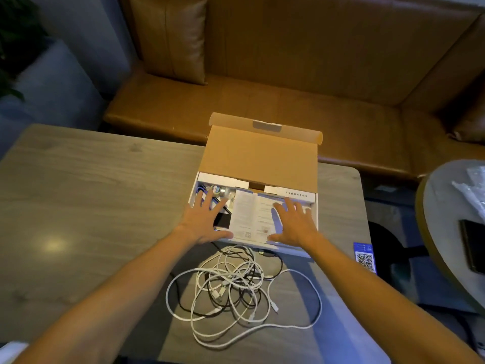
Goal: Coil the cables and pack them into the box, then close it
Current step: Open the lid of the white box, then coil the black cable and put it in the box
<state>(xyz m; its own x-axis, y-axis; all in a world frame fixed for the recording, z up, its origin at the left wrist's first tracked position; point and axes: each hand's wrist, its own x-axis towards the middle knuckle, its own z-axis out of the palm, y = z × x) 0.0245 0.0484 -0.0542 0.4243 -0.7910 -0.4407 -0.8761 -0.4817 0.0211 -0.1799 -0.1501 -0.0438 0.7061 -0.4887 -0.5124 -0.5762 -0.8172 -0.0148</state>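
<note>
A white cardboard box [316, 206] lies open on the table, its brown lid [259, 158] tilted up at the far side. Inside are a printed paper leaflet [252, 214], a black item [223, 219] and small things at the left end. My left hand [203, 220] rests flat, fingers spread, over the box's left part. My right hand [294, 223] lies flat with fingers spread on the leaflet. Neither hand holds anything. A tangled heap of white and black cables [236, 287] lies loose on the table in front of the box, between my forearms.
The wooden table [91, 193] ends just behind the box, with a brown leather bench [262, 101] beyond. A blue QR-code card [364, 257] sits at the table's right edge. To the right stands a round table [441, 206] with a dark phone [472, 245].
</note>
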